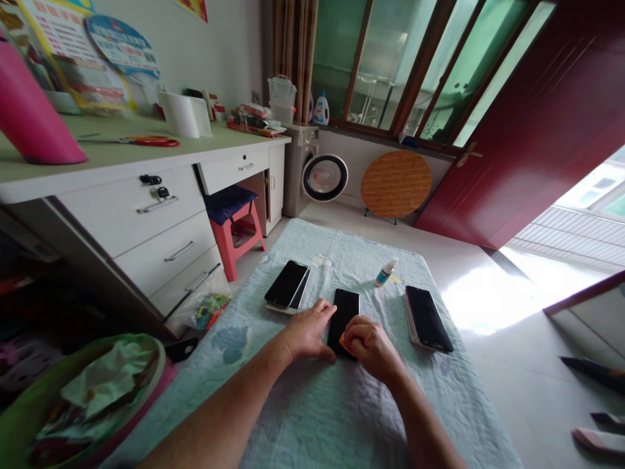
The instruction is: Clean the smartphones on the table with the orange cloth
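Observation:
A black phone (pixel 346 307) lies flat in the middle of a pale cloth-covered table (pixel 312 404). My left hand (pixel 307 332) rests flat beside the phone's left edge, fingers stretched and touching it. My right hand (pixel 371 345) is curled into a fist at the phone's near end, with a small orange thing showing between the fingers. A stack of phones (pixel 287 285) lies to the left, another stack (pixel 428 318) to the right. A small spray bottle (pixel 385 272) lies on its side behind the middle phone.
A white desk with drawers (pixel 161 215) stands on the left, a pink stool (pixel 234 228) under it. A green basin of scraps (pixel 83 397) sits at the near left. A washing machine (pixel 317 172), a round wooden tabletop (pixel 395 184) and a dark red door (pixel 537 130) are beyond.

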`<state>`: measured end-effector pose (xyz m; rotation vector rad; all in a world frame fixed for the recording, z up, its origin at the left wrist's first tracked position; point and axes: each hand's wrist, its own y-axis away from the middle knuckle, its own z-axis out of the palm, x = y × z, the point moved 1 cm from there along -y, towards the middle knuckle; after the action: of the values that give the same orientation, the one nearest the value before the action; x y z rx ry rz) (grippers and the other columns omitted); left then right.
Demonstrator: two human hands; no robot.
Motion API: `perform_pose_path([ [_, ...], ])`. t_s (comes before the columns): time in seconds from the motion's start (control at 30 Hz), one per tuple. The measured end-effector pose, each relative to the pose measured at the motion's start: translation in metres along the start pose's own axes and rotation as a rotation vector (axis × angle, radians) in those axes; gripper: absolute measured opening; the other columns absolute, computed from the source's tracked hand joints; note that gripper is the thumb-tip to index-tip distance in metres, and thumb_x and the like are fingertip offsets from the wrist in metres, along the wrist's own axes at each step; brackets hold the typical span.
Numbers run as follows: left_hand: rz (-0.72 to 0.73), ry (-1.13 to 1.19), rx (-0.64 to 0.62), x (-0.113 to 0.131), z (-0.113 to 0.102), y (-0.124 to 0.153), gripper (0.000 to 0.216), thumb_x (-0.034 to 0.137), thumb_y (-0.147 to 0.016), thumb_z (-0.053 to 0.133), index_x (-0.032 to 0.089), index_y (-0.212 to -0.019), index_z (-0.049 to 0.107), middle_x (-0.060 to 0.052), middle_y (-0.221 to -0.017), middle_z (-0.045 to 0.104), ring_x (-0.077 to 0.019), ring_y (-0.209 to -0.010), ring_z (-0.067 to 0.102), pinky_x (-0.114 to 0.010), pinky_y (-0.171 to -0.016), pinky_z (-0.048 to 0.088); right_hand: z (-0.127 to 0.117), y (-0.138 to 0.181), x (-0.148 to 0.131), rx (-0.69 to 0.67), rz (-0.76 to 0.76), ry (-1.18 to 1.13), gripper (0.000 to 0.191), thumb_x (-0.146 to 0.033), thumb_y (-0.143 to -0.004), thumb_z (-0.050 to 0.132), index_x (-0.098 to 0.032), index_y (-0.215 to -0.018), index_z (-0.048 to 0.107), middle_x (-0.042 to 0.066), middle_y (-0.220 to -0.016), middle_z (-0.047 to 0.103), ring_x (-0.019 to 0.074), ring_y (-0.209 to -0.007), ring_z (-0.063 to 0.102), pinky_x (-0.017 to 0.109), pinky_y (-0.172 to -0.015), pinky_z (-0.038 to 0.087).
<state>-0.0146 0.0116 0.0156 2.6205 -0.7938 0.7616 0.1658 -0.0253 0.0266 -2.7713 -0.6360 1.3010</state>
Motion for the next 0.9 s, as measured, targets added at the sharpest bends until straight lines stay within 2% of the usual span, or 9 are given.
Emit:
perform_pose_path([
  [0.27,-0.021,-0.003,-0.019,0.003,-0.004,0.0,0.106,0.046,-0.052,0.083,0.024,-0.143,0.033,-0.01,-0.143,0.037,-0.0306,-0.119,0.054,-0.033,-0.099,0.044,0.001,0.001,-0.01,-0.018,0.006,-0.039,0.029,0.001,-0.062,0.045,-0.018,-0.057,0.065,0.001,-0.069,0.061,0.0111,-0.066,0.057,0.021,-0.064,0.044],
  [0.47,-0.01,0.003,-0.022,0.005,-0.006,0.001,0.102,0.047,-0.056,0.08,0.021,-0.143,0.034,-0.011,-0.141,0.039,-0.0294,-0.116,0.056,-0.031,-0.098,0.044,0.001,0.002,-0.018,-0.136,-0.039,-0.038,0.029,-0.002,-0.064,0.045,-0.02,-0.057,0.067,0.0,-0.071,0.063,0.0108,-0.069,0.058,0.02,-0.065,0.044],
  [0.9,-0.02,-0.017,-0.015,0.005,-0.004,0.001,0.1,0.048,-0.058,0.079,0.022,-0.143,0.034,-0.011,-0.142,0.038,-0.0285,-0.118,0.055,-0.032,-0.098,0.044,0.004,0.0,-0.008,-0.073,-0.042,-0.038,0.03,0.001,-0.062,0.042,-0.017,-0.056,0.065,0.001,-0.069,0.061,0.0101,-0.067,0.056,0.019,-0.065,0.042],
])
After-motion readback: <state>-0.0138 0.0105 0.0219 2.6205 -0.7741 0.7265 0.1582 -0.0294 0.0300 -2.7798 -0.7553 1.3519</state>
